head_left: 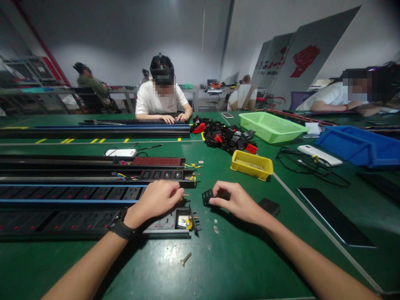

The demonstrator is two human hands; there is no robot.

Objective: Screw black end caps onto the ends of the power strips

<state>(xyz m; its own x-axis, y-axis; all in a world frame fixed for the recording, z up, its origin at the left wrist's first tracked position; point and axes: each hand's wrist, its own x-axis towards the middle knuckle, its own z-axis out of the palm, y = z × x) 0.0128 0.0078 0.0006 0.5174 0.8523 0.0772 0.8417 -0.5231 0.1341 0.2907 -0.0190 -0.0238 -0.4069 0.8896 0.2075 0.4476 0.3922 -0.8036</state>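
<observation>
The right hand (234, 200) is pinching a black end piece (207, 198), its thumb and fingers clamping on the edge. The piece is sitting just beyond the end of the blue-edged strip (93, 193), over the green table (150, 271); it is looking small, dark and blocky, and its face is showing rows of short slots. The left hand (158, 202) is curling over the end of that strip, its thumb lying beside a small brass-coloured pin (186, 195); whether the fingers are gripping anything, I cannot tell. The strip is carrying a row of black sockets between two blue edges. Nearer the wearer, a black strip (90, 223) is showing sockets with small red dots, and near its end a pale recess holding yellow wire (189, 223); a black end plate (194, 220) is standing slightly tilted at its tip. A bolt (186, 259) is lying on the table in front, and a black block (269, 207) is resting beside the right wrist
</observation>
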